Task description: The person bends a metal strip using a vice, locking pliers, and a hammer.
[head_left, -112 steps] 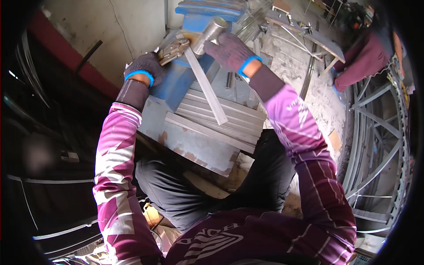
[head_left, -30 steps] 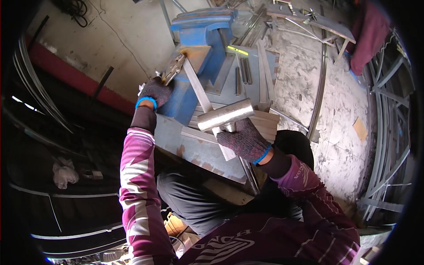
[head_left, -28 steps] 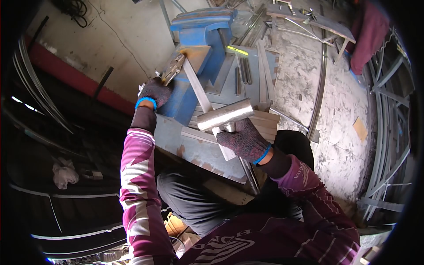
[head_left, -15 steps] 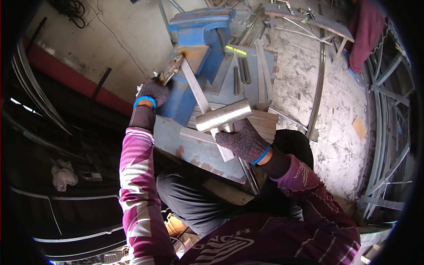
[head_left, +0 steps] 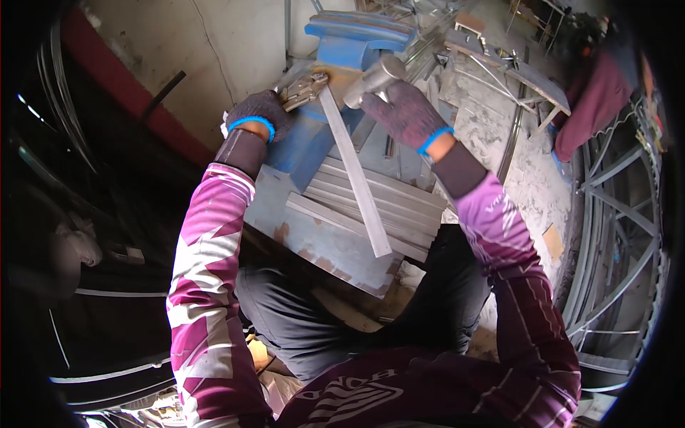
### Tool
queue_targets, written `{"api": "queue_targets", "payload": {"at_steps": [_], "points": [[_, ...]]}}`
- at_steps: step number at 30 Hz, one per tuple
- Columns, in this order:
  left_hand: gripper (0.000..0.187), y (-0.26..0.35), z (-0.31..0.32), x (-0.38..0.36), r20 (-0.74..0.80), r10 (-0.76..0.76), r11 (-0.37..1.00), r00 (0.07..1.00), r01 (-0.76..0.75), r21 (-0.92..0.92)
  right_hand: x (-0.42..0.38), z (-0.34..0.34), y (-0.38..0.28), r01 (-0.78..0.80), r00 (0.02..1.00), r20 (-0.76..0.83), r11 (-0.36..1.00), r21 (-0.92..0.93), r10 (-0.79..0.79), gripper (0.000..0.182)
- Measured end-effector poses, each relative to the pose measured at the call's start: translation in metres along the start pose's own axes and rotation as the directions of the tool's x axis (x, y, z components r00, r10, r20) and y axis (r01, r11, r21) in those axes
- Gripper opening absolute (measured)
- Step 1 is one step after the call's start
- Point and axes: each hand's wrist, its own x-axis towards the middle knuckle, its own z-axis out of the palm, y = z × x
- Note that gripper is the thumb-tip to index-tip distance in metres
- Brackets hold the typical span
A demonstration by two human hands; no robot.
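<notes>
My left hand (head_left: 258,115), in a dark knitted glove, is closed round the handles of metal locking pliers (head_left: 305,87). The jaws of the pliers grip the upper end of a flat metal bar (head_left: 353,171), at the rusty surface of the blue anvil-like block (head_left: 303,135). The bar slants down toward my knees over several stacked flat strips (head_left: 399,203). My gloved right hand (head_left: 408,118) is wrapped round a hammer with a thick cylindrical metal head (head_left: 374,81), raised beside the block. Its handle is mostly hidden in the hand.
A steel plate (head_left: 314,253) with rusty patches lies under the strips. Toward the upper right stands a low bench (head_left: 499,60) with tools on it. Another person's dark red clothing (head_left: 596,96) shows beyond it. Metal frames (head_left: 614,235) line the right side.
My right hand has moved up with the hammer, from over the bar's lower part to beside the block. The view has shifted, and the bar's lower end now shows uncovered.
</notes>
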Motion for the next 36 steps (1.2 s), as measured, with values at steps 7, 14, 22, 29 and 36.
{"api": "queue_targets", "payload": {"at_steps": [7,14,22,29,36], "points": [[0.047,-0.004,-0.001,-0.001,0.024,0.0,0.999,1.0,0.001,-0.05,0.139,-0.028,-0.02,0.151,0.987,-0.016,0.97,-0.191,-0.157,0.059],[0.044,-0.007,0.005,-0.002,0.025,0.0,0.999,1.0,0.001,-0.053,0.143,0.019,-0.009,0.075,0.963,-0.232,0.959,-0.272,-0.141,0.058],[0.044,-0.001,0.0,-0.009,0.075,-0.013,0.994,0.997,0.021,-0.108,0.004,0.019,0.0,-0.163,0.97,-0.141,0.957,0.242,0.201,0.041],[0.05,-0.009,0.038,0.009,-0.001,0.008,0.995,1.0,-0.009,-0.1,-0.096,0.049,-0.071,-0.473,0.756,0.293,0.18,0.862,0.586,0.028],[0.051,-0.002,0.027,0.003,0.045,-0.028,0.997,0.999,0.031,-0.064,-0.07,0.082,-0.098,-0.225,0.783,0.133,0.077,0.971,0.608,0.028]]}}
